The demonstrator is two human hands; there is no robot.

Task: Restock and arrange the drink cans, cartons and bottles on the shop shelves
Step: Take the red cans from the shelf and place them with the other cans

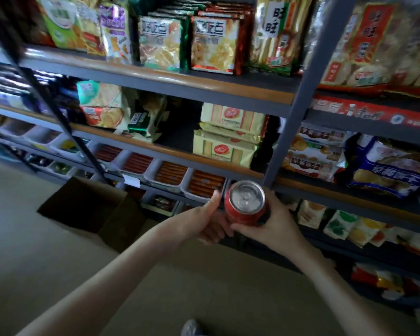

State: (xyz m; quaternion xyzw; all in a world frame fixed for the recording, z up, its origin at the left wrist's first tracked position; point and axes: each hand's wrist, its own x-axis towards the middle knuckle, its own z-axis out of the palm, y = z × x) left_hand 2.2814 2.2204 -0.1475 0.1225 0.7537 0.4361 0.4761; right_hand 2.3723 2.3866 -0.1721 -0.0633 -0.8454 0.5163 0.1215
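A red drink can (245, 206) with a silver top is held upright in front of the shelving, level with a lower shelf. My right hand (274, 225) grips it from the right and below, thumb and fingers curled round its side. My left hand (207, 220) is beside the can on its left, palm toward it and thumb raised, with its fingers under the can's base; whether they hold the can is not visible.
Grey metal shelves (204, 89) with snack bags fill the view. White trays (165, 177) of orange-red sticks line a lower shelf. An open brown cardboard box (87, 207) stands on the floor at left. A grey upright post (281, 132) rises just behind the can.
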